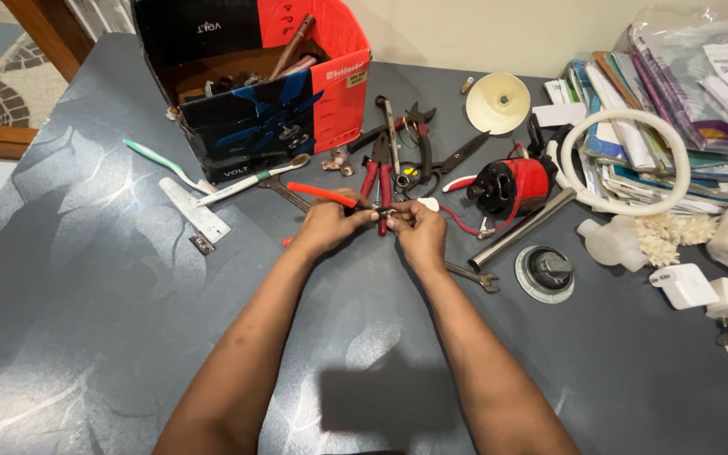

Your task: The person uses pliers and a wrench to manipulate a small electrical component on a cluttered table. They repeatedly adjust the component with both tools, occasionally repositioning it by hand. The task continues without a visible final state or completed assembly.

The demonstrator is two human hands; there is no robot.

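Note:
My left hand [328, 226] and my right hand [419, 232] meet over the grey table [86, 278], fingertips pinched together on a small metal part [388, 214] between them. An orange-handled tool [322, 195] sticks out to the left from under my left fingers; whether that hand grips it I cannot tell. Red-handled pliers [378, 177] lie just behind the hands. A spanner [475, 276] lies under my right wrist.
A black and red cardboard box [297, 93] of tools stands at the back left. Two toothbrushes [212, 181], scissors [448, 160], a red motor [511, 185], a steel tube [522, 229], a round drain fitting [544, 273], a white hose ring [625, 160], papers and white chargers [701, 291] lie around.

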